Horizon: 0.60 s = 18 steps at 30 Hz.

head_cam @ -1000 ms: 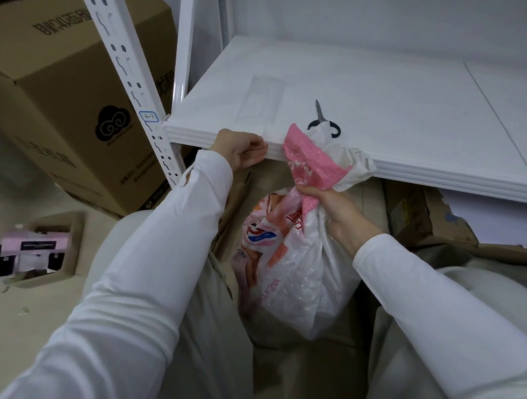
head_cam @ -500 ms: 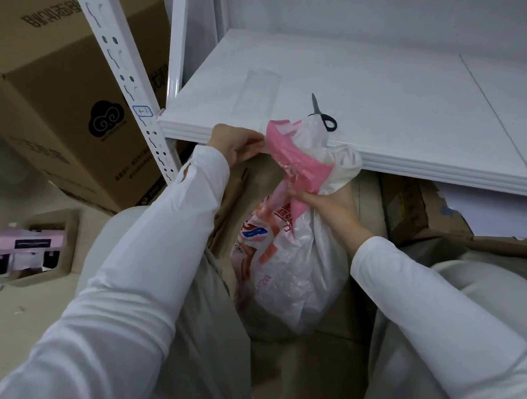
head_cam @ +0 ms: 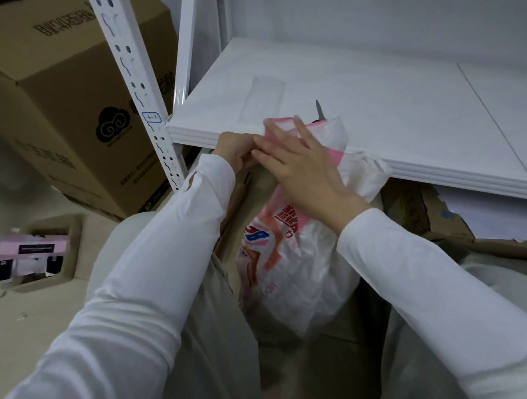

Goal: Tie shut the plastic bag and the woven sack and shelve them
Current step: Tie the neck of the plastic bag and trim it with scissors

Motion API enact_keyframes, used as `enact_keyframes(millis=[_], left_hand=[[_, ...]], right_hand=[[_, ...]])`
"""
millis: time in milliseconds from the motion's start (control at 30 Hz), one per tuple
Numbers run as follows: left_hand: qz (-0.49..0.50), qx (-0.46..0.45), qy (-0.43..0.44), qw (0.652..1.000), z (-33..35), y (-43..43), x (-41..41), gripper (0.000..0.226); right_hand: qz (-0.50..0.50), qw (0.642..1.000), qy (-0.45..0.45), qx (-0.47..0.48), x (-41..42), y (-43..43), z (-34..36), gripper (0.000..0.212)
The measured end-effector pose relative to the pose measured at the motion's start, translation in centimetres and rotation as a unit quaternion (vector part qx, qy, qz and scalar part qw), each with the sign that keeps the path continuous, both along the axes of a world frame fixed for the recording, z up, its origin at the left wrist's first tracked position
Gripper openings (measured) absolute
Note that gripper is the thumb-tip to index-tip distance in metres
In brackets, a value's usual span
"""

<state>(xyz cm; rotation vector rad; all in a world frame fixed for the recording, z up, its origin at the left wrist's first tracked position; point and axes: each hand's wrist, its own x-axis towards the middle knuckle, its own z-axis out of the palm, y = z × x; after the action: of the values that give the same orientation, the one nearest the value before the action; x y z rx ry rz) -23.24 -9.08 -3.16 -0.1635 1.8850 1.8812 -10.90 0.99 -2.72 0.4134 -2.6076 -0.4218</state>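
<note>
A white plastic bag (head_cam: 301, 272) with pink and red print stands on the floor between my knees, below the front edge of the white shelf (head_cam: 385, 99). Its pink top is bunched up against the shelf edge. My right hand (head_cam: 304, 171) lies across the bag's neck, fingers stretched left over the pink fold and holding it. My left hand (head_cam: 234, 149) is a closed fist at the shelf edge, touching the right fingertips; what it holds is hidden. I see no woven sack that I can make out.
Scissors (head_cam: 319, 110) lie on the shelf just behind the bag's top. A large cardboard box (head_cam: 63, 79) stands left of the perforated white upright (head_cam: 134, 77). A pink box (head_cam: 34, 247) sits in a tray on the floor at left. Flattened cardboard (head_cam: 425, 209) lies under the shelf.
My right hand has slid up from the bag's neck and leftwards to meet my left fist. The bag's top now sits higher against the shelf edge.
</note>
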Motion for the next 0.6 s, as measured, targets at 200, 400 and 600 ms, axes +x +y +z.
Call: enact_keyframes(millis=[200,400,600], left_hand=[[-0.002,0.039,-0.046,0.998,0.0,0.3,0.3,0.007],[-0.006,0.031,-0.033,0.999,0.2,-0.2,0.2,0.006],[-0.012,0.015,-0.043,0.999,0.5,-1.5,-0.1,0.008]], right_hand=[[-0.207,0.977,-0.057,0.009,-2.0,-0.8,1.8,0.029],[-0.209,0.975,-0.068,0.039,-4.9,0.1,0.5,0.026],[-0.177,0.976,-0.123,0.013,-6.8,1.3,-1.1,0.037]])
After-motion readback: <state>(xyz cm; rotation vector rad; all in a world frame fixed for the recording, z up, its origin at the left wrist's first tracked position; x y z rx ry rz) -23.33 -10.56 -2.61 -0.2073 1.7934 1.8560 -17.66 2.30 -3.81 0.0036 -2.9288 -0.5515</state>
